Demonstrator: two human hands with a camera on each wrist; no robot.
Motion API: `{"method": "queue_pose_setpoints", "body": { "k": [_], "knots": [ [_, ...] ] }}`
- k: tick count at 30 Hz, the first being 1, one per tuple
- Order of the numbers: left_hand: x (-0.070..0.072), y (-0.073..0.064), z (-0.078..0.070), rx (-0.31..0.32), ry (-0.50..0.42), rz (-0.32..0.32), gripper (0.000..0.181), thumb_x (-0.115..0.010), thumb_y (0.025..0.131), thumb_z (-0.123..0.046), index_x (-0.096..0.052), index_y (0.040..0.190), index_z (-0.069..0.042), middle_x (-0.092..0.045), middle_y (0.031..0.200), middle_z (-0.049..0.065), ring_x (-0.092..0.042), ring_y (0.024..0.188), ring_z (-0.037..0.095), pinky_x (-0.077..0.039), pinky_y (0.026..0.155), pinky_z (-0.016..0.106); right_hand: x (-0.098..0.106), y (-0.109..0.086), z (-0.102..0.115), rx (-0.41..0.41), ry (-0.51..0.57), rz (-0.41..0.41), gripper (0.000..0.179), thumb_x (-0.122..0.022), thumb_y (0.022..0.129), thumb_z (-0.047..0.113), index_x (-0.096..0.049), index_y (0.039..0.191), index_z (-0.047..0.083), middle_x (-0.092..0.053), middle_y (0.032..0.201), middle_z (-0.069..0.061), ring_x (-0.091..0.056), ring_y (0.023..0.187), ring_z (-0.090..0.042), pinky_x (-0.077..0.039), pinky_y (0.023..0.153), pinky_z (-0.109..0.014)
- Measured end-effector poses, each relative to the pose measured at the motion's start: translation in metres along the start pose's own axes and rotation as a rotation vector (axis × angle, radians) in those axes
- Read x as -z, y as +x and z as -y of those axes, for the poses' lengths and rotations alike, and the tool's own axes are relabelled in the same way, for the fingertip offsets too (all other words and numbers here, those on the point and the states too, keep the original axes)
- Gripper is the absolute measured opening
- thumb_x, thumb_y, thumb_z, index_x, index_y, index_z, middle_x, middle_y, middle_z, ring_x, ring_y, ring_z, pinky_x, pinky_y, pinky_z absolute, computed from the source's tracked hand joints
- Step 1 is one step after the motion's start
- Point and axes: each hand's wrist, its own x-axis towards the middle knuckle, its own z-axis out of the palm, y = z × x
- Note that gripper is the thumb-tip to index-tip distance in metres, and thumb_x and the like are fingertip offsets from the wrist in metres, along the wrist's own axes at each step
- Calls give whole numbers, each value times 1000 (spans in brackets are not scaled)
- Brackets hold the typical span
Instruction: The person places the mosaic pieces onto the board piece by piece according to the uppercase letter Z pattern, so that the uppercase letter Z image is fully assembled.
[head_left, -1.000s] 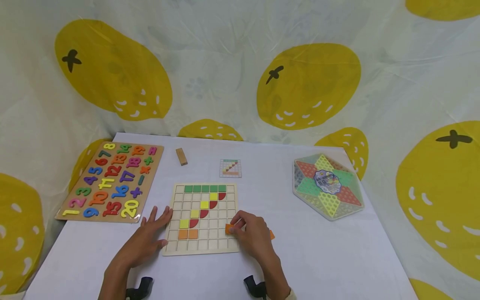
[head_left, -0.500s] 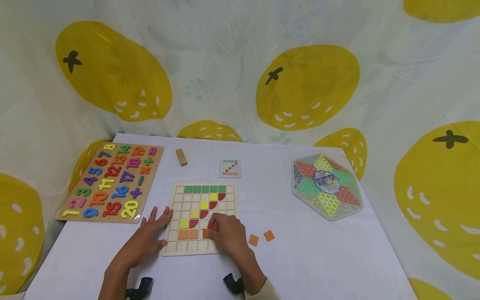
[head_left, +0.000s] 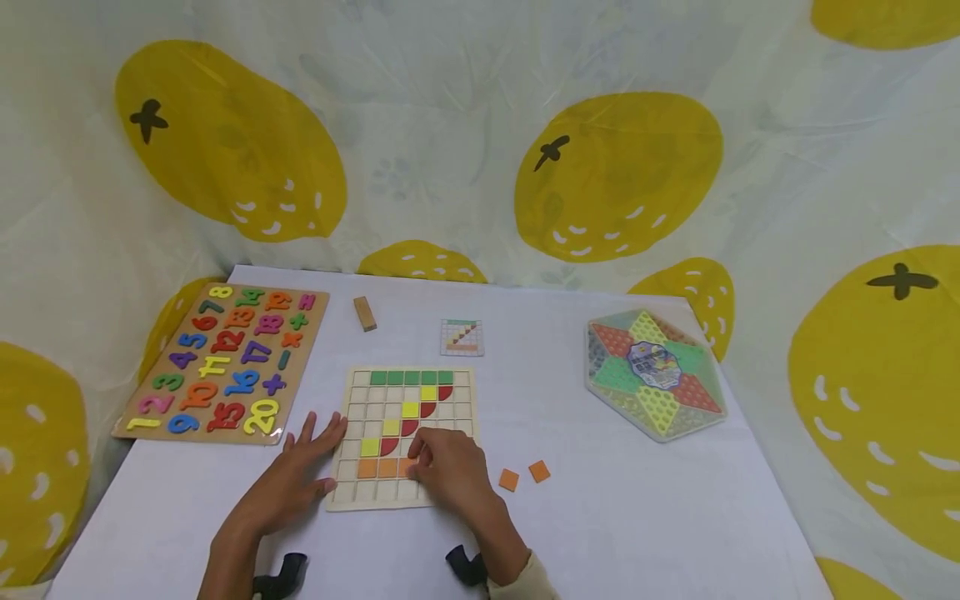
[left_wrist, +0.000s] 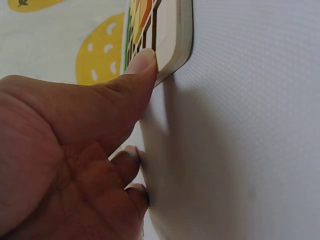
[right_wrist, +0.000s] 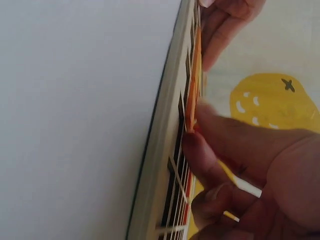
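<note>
A wooden grid board (head_left: 356, 498) lies on the white table with green squares (head_left: 412, 378) along its top, a diagonal of yellow squares (head_left: 370, 448) and red quarter-circles (head_left: 389, 447), and a lower orange row. My right hand (head_left: 456, 468) pinches the third orange square tile (head_left: 405, 468) of that row between thumb and fingertips. In the right wrist view this tile (right_wrist: 190, 107) lies in line with the row. My left hand (head_left: 292, 471) rests at the board's left edge, fingers spread; its thumb (left_wrist: 142, 61) touches the lower left corner.
Two loose orange tiles (head_left: 509, 480) lie right of the board. Behind it are a small pattern card (head_left: 462, 337) and a wooden block (head_left: 364, 313). A number puzzle board (head_left: 300, 358) sits at left, a hexagonal star-pattern game box (head_left: 656, 375) at right.
My right hand has carried an orange tile leftward from the board's right edge into the lower row, beside the two others. The left hand has stayed put.
</note>
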Motion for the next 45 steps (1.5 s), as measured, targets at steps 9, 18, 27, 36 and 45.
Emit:
{"method": "queue_pose_setpoints", "body": {
  "k": [9,18,27,36,45],
  "knots": [
    [-1,2,0,11,-3,10,94,-80,90,-4,-30,167,-21,-16,177,-1,12,166,37,11,132,62,24,-15,-24,-32,38,-47,24,-91,83,21,-76,101,25,-60,69,19,-56,78,-6,-42,68,-26],
    [-1,2,1,15,15,14,93,-80,90,-5,-30,167,-21,-16,177,-1,12,167,36,11,132,62,59,-33,-58,-140,30,-126,33,-93,75,12,-75,100,24,-68,84,9,-57,85,-14,-42,73,-30],
    [-2,2,1,27,1,18,94,-80,89,-3,-31,167,-21,-16,178,0,13,166,36,11,132,62,76,-46,-84,-207,-36,-117,32,-96,73,18,-76,98,22,-66,87,6,-54,79,-11,-43,67,-29],
    [-1,3,-1,19,8,15,95,-81,89,-4,-29,167,-21,-16,177,1,12,166,36,12,132,62,62,-43,-82,-187,-76,-85,26,-93,76,10,-70,82,22,-59,79,6,-51,77,-13,-41,66,-30],
    [-1,2,-1,34,-3,24,95,-80,90,-3,-29,168,-22,-15,178,1,13,166,36,12,132,62,58,-44,-79,-271,-133,-136,32,-96,74,22,-65,82,21,-54,73,5,-50,69,-13,-37,60,-29]
  ]
}}
